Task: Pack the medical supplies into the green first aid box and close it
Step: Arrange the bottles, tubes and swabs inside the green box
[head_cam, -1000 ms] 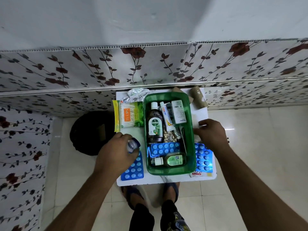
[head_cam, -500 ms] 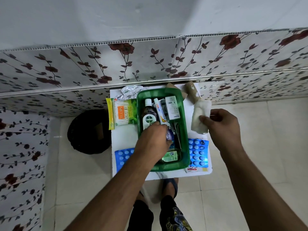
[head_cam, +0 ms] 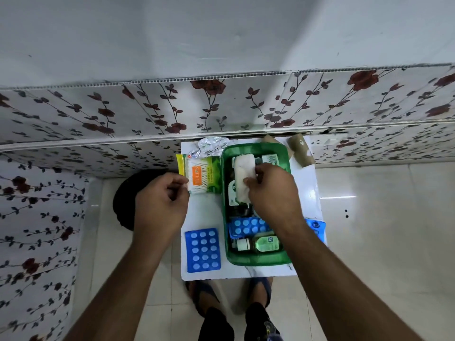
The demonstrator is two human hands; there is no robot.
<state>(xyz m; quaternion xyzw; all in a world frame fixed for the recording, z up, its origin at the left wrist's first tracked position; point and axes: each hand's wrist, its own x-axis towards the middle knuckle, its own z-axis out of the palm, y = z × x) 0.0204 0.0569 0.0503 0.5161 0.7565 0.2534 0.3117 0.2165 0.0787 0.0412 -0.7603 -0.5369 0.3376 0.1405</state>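
Note:
The green first aid box (head_cam: pixel 226 217) stands open on a small white table (head_cam: pixel 305 190). Inside lie a dark bottle, a blue pill strip (head_cam: pixel 246 226) and a small green bottle (head_cam: pixel 266 243). My right hand (head_cam: pixel 273 193) is over the box and grips a white cotton roll (head_cam: pixel 242 178), which rests on the things inside. My left hand (head_cam: pixel 160 207) hovers at the table's left edge, its fingertips touching or nearly touching the cotton swab packet (head_cam: pixel 202 177), fingers curled with nothing in them. A second blue pill strip (head_cam: pixel 203 249) lies left of the box.
A crumpled foil wrapper (head_cam: pixel 209 145) and a brown bandage roll (head_cam: pixel 300 150) lie at the table's back by the flowered wall. Another blue strip (head_cam: pixel 316 228) pokes out right of the box. A black round bin (head_cam: pixel 125 195) stands on the floor at left. My feet are under the table.
My left hand has come out of the box, empty, and moved left to the swab packet. My right hand has carried the cotton roll from the table's right side into the box.

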